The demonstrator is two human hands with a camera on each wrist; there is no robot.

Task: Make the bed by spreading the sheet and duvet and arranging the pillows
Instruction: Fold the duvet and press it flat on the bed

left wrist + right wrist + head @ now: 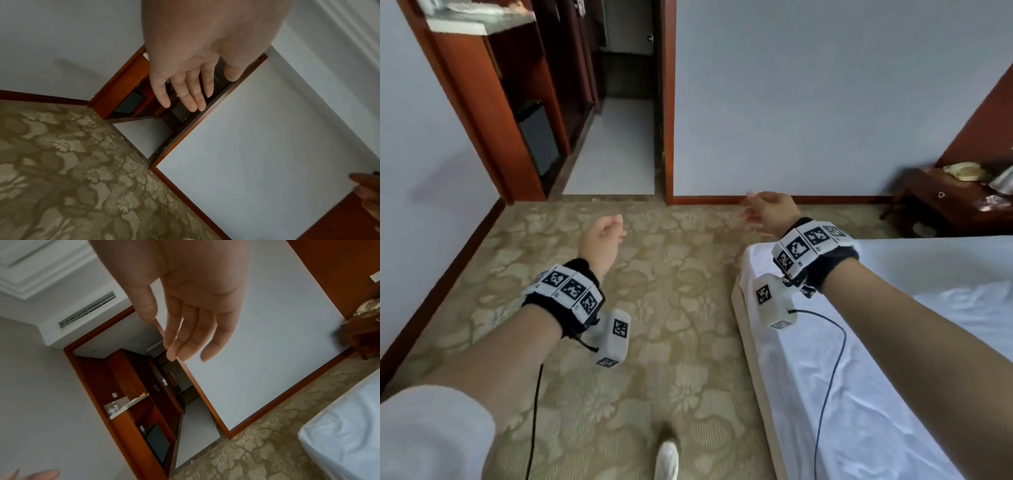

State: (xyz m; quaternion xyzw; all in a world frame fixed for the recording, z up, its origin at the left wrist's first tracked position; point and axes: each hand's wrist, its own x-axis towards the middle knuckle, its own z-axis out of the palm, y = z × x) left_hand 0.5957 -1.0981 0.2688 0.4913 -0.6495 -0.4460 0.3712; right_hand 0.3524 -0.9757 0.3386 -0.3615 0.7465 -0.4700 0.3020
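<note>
The bed (893,359) fills the lower right of the head view, covered by a white sheet (866,404) with light wrinkles; its corner also shows in the right wrist view (345,434). No duvet or pillows are in sight. My left hand (604,236) hangs over the carpet left of the bed, fingers relaxed and empty (185,91). My right hand (767,209) is raised beyond the bed's far corner, fingers loose and holding nothing (185,337).
Patterned carpet (619,308) covers the floor left of the bed. A doorway (619,137) with wooden frame opens ahead, with a dark cabinet (537,137) beside it. A wooden side table (945,205) with clutter stands at far right. My shoe (667,459) shows below.
</note>
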